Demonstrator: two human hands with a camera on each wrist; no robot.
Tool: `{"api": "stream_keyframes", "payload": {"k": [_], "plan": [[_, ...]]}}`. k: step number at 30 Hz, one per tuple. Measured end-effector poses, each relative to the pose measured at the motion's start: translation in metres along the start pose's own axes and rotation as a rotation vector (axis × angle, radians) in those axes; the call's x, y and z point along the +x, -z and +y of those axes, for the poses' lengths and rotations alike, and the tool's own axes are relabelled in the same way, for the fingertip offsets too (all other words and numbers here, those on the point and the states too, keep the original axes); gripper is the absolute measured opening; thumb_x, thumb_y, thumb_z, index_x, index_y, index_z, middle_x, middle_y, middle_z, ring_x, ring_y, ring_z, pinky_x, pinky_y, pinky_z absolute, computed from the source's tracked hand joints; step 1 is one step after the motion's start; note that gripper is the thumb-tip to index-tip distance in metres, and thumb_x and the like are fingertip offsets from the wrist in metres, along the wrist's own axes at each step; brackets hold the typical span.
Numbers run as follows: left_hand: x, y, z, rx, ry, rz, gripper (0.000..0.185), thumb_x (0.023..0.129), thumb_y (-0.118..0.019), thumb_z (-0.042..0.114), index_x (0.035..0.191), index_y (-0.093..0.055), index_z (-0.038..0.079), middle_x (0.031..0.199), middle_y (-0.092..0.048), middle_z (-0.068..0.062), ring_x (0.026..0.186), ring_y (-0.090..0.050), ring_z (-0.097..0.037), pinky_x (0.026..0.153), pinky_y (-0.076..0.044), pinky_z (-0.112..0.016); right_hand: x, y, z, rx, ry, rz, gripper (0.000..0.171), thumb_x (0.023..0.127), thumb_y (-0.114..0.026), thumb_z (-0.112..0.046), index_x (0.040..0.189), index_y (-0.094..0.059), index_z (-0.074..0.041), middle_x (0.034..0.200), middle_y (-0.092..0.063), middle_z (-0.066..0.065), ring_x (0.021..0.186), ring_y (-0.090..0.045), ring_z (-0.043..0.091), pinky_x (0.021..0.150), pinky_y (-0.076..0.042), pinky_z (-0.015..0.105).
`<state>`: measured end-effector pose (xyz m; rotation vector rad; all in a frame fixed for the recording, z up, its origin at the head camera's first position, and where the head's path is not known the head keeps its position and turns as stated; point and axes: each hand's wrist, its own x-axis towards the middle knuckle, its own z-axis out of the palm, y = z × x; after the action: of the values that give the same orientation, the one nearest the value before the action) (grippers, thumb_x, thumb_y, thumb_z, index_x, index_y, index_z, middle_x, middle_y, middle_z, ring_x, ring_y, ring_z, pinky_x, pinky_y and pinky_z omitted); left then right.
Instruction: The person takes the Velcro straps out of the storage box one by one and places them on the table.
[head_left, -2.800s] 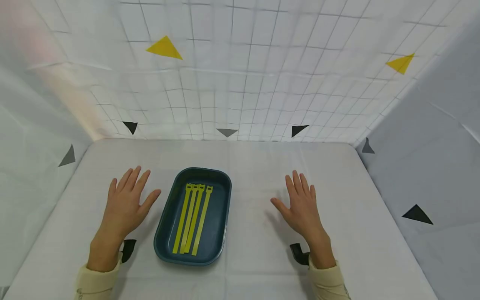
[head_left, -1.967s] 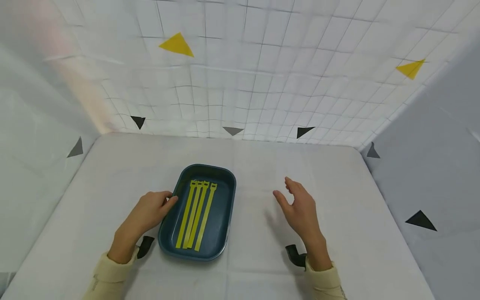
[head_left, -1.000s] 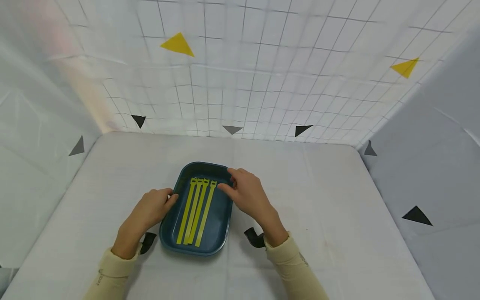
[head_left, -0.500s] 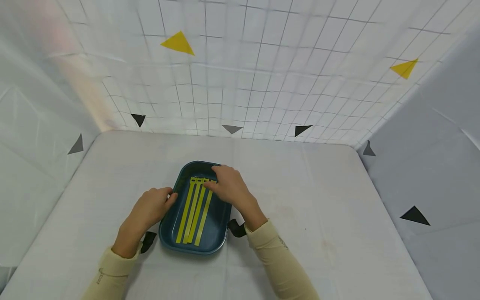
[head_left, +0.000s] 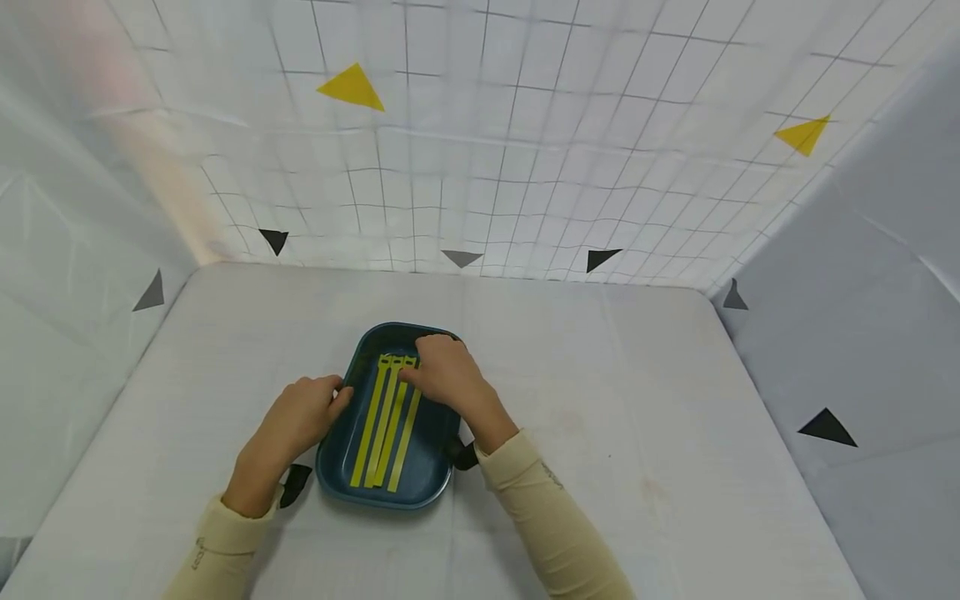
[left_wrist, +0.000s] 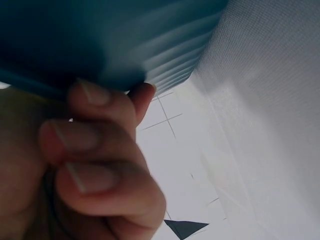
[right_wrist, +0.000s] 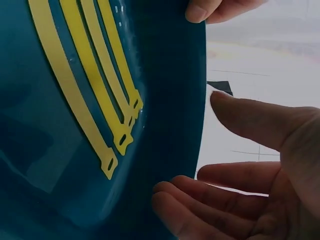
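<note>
A dark teal tray (head_left: 429, 457) stands on the white-covered table, and several yellow slotted-head cable ties (head_left: 393, 425) lie lengthwise in it. My left hand (head_left: 295, 421) grips the tray's left rim. Its thumb is on the inner side, and its curled fingers are under the tray's outer wall (left_wrist: 165, 45) in the left wrist view. Over the tray's upper right part is my right hand (head_left: 450, 375), which hides some of the tie heads in the head view. Its thumb and bent fingers stand apart with nothing between them, near the heads of the ties (right_wrist: 94, 65).
A white wall (head_left: 480, 167) with grid lines rises behind the table, bearing yellow and dark triangles. Grey-white sheets close off both sides, the right one (head_left: 885, 333) among them. A black wrist mount (head_left: 295, 485) sits at the left cuff.
My left hand has moved from beside the tray onto its left rim. My right hand has come left from the table to above the ties. The ties have not moved in the tray.
</note>
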<state>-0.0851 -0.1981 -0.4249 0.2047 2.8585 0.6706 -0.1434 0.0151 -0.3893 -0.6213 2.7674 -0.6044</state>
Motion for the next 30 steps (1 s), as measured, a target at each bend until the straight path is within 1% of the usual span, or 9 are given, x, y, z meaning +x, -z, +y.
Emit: {"api": "stream_keyframes", "payload": {"k": [2,4,8,11,14,18,22,27,30], "plan": [[0.0,0.0,0.0,-0.002,-0.002,0.001,0.022,0.101,-0.056,0.017,0.093,-0.062,-0.001,0.066,-0.054,-0.003,0.058,-0.05,-0.018,0.054,-0.042,-0.034,0.002,0.0,-0.002,-0.02,-0.012,-0.019,0.027,0.093,-0.071,-0.033,0.087,-0.063,-0.009,0.071,-0.054,0.002,0.058,-0.052,0.014,0.056,-0.043,0.026],[0.0,-0.001,-0.001,-0.004,-0.004,-0.003,0.021,0.101,-0.056,0.017,0.093,-0.062,-0.001,0.066,-0.054,-0.003,0.058,-0.05,-0.018,0.054,-0.042,-0.033,0.004,-0.001,-0.004,-0.041,-0.019,-0.038,0.028,0.092,-0.071,-0.034,0.08,-0.059,-0.011,0.066,-0.049,0.0,0.054,-0.049,0.013,0.053,-0.041,0.025],[0.0,-0.002,-0.002,-0.008,-0.013,-0.014,0.021,0.101,-0.056,0.017,0.093,-0.062,-0.001,0.067,-0.055,-0.003,0.058,-0.05,-0.017,0.053,-0.042,-0.033,0.007,-0.005,-0.004,-0.068,-0.038,-0.077,0.034,0.09,-0.073,-0.033,0.071,-0.055,-0.013,0.061,-0.044,-0.001,0.052,-0.047,0.012,0.05,-0.039,0.024],[0.0,-0.004,-0.002,-0.012,-0.017,-0.009,0.021,0.101,-0.056,0.017,0.093,-0.063,-0.002,0.068,-0.055,-0.003,0.058,-0.05,-0.017,0.053,-0.042,-0.033,0.009,-0.008,-0.003,-0.077,-0.054,-0.098,0.036,0.089,-0.075,-0.033,0.068,-0.053,-0.013,0.06,-0.042,-0.001,0.052,-0.047,0.012,0.05,-0.039,0.024],[0.001,-0.004,-0.003,-0.017,-0.023,0.002,0.021,0.101,-0.056,0.016,0.093,-0.062,-0.002,0.068,-0.055,-0.003,0.058,-0.05,-0.018,0.054,-0.042,-0.033,0.011,-0.011,-0.002,-0.087,-0.065,-0.116,0.034,0.088,-0.076,-0.033,0.07,-0.055,-0.013,0.062,-0.043,-0.001,0.053,-0.048,0.013,0.051,-0.039,0.025],[0.001,-0.003,-0.003,-0.023,-0.026,0.007,0.021,0.101,-0.056,0.016,0.093,-0.062,-0.002,0.067,-0.055,-0.003,0.058,-0.05,-0.018,0.054,-0.042,-0.033,0.012,-0.012,-0.003,-0.1,-0.082,-0.144,0.029,0.087,-0.077,-0.034,0.079,-0.06,-0.012,0.065,-0.048,0.0,0.057,-0.05,0.014,0.054,-0.041,0.026],[0.002,-0.003,-0.003,-0.021,-0.019,0.006,0.021,0.101,-0.056,0.016,0.093,-0.062,-0.002,0.067,-0.055,-0.003,0.059,-0.05,-0.018,0.054,-0.042,-0.033,0.014,-0.014,-0.004,-0.107,-0.099,-0.179,0.028,0.087,-0.077,-0.034,0.088,-0.062,-0.011,0.07,-0.053,0.001,0.059,-0.052,0.014,0.055,-0.042,0.026],[0.001,-0.001,-0.003,-0.021,-0.022,0.012,0.021,0.101,-0.056,0.016,0.092,-0.062,-0.002,0.067,-0.054,-0.003,0.059,-0.05,-0.018,0.054,-0.042,-0.034,0.017,-0.017,-0.004,-0.106,-0.115,-0.211,0.026,0.086,-0.079,-0.03,0.087,-0.062,-0.009,0.073,-0.059,0.002,0.061,-0.056,0.014,0.055,-0.044,0.025],[0.001,0.0,-0.003,-0.026,-0.025,0.011,0.02,0.101,-0.056,0.016,0.092,-0.062,-0.001,0.067,-0.054,-0.003,0.059,-0.05,-0.018,0.055,-0.042,-0.034,0.018,-0.018,-0.004,-0.123,-0.123,-0.232,0.026,0.085,-0.08,-0.029,0.088,-0.062,-0.01,0.076,-0.06,0.001,0.064,-0.056,0.015,0.059,-0.045,0.027]]}}
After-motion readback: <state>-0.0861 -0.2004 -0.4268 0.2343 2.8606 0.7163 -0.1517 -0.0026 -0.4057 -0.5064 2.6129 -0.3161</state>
